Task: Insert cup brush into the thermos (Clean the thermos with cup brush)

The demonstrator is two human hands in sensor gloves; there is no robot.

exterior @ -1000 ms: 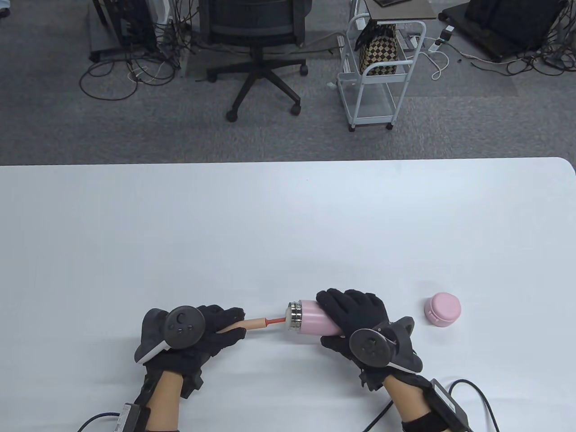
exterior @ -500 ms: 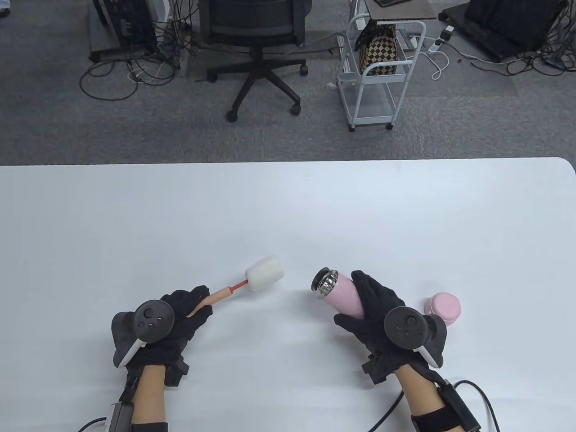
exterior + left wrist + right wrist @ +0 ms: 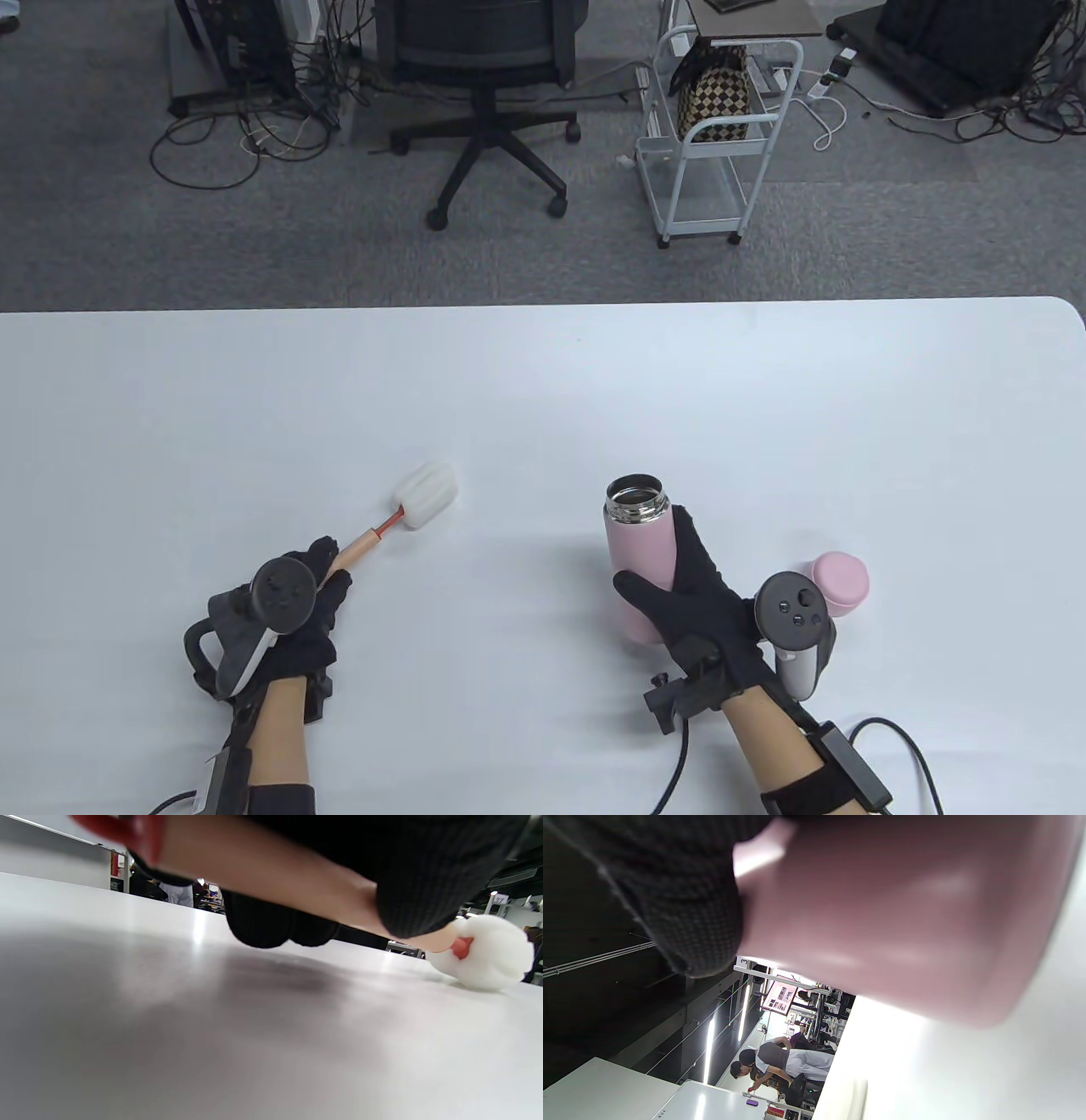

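The pink thermos (image 3: pixel 638 560) with a steel open mouth stands upright on the white table (image 3: pixel 543 399). My right hand (image 3: pixel 679 586) grips its body; the pink wall fills the right wrist view (image 3: pixel 903 908). My left hand (image 3: pixel 318 586) holds the wooden handle of the cup brush (image 3: pixel 365 541). Its white sponge head (image 3: pixel 427 494) rests on the table, well left of the thermos, and shows in the left wrist view (image 3: pixel 488 952).
The pink thermos lid (image 3: pixel 836 581) lies on the table just right of my right hand. Beyond the table's far edge stand an office chair (image 3: pixel 484 93) and a white cart (image 3: pixel 713 144) on the carpet.
The brush came out of the thermos and moved left and down until its head rests on the table. The thermos went from lying sideways to standing upright, carried by my right hand.
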